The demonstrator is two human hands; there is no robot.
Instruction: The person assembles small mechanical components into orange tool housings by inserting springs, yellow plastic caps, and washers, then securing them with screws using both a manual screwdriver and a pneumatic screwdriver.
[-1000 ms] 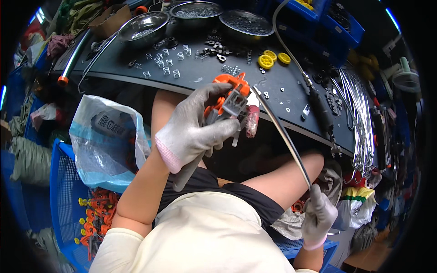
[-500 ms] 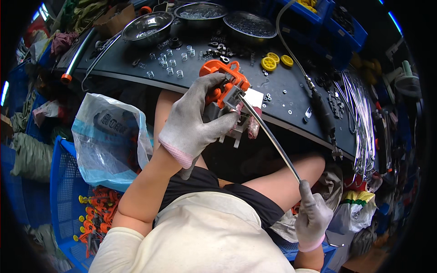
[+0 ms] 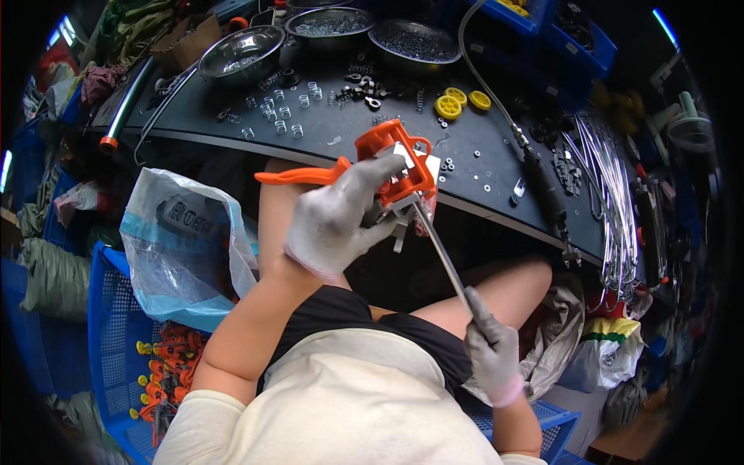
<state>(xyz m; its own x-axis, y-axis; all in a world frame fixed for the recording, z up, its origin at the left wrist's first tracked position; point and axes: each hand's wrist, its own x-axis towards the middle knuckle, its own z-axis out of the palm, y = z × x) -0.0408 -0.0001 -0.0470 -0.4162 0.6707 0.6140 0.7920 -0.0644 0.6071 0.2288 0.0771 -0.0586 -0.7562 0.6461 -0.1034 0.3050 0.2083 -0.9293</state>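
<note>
Frame centre: I am observing the left hand [image 3: 329, 225] grasping an orange part [image 3: 378, 139]; lower right, the right hand [image 3: 494, 353] is clenching a metal rod [image 3: 446, 253], its tip meeting the part.

I see steel bowls [image 3: 252, 39] of small metal parts [image 3: 415, 43] from eleven to twelve o'clock, with loose coil springs [image 3: 297, 131] lying at eleven. Three yellow wheels [image 3: 448, 107] sit at one. My view also takes in a translucent plastic bag [image 3: 182, 260] at nine, a blue mesh basket [image 3: 112, 341] at eight.
</note>
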